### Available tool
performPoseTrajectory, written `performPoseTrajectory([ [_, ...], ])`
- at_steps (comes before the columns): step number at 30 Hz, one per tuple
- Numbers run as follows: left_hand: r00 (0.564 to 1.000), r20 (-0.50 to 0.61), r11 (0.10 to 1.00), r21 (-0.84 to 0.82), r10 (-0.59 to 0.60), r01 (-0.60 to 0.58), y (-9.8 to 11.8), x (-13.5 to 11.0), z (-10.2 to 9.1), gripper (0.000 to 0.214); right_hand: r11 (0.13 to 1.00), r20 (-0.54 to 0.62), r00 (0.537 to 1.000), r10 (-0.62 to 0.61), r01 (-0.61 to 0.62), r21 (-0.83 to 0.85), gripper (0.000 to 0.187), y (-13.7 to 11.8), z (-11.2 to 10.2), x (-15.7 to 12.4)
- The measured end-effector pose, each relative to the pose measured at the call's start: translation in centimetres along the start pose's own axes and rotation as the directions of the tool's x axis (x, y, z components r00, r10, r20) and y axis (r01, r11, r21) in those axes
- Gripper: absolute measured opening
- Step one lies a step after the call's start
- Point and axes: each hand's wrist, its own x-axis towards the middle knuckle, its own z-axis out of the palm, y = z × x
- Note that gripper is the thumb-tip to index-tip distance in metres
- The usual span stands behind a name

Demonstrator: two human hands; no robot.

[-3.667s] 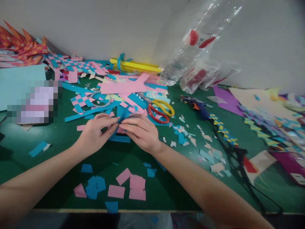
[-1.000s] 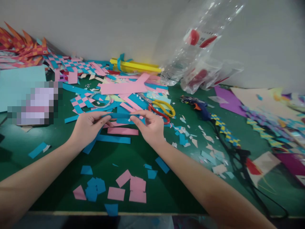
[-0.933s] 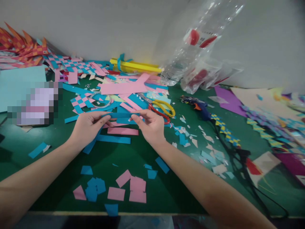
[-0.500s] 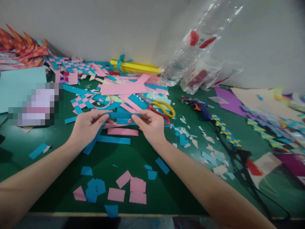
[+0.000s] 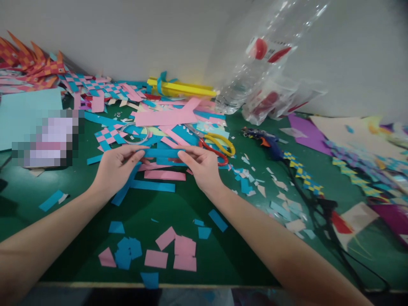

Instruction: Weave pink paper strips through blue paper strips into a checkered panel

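My left hand (image 5: 116, 170) and my right hand (image 5: 201, 166) pinch the two ends of a blue paper strip (image 5: 162, 152), held level just above the green table (image 5: 165, 212). Thumb and fingers of each hand are closed on it. Below the held strip lie a pink strip (image 5: 164, 175) and another blue strip (image 5: 153, 186). Scissors with yellow and red handles (image 5: 216, 146) lie just right of my right hand. A clear ring (image 5: 134, 133) rests behind my left hand.
Cut pink and blue paper squares (image 5: 168, 250) litter the near table. Woven pink-and-blue pieces (image 5: 108, 137) and a pink sheet (image 5: 165, 116) lie behind. A clear plastic bottle (image 5: 255, 63) leans at the wall. A glue gun (image 5: 266, 140) with black cord lies right.
Earlier both hands were close together, working a folded blue piece. Since then they have drawn apart, stretching a blue strip between them, and a pink strip now lies uncovered below.
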Motion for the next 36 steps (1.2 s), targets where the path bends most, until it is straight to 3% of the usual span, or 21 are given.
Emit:
performPoseTrajectory([
  [20,1.0,-0.018,1.0,0.021,-0.005,0.005,0.16,-0.17,-0.03,0.031,0.99,-0.041,0.999,-0.033,0.027,-0.141,0.026,-0.18,0.08,-0.31],
  [28,0.995,-0.004,0.985,-0.139,-0.099,0.098,0.49,-0.34,0.28,0.025,0.986,-0.025,0.998,-0.062,0.058,-0.156,0.02,0.01,0.06,-0.37],
  [36,0.998,-0.025,0.998,-0.041,-0.052,0.051,0.28,-0.18,0.01,0.021,0.981,-0.035,0.997,-0.065,0.058,-0.184,0.021,-0.24,0.17,-0.54],
])
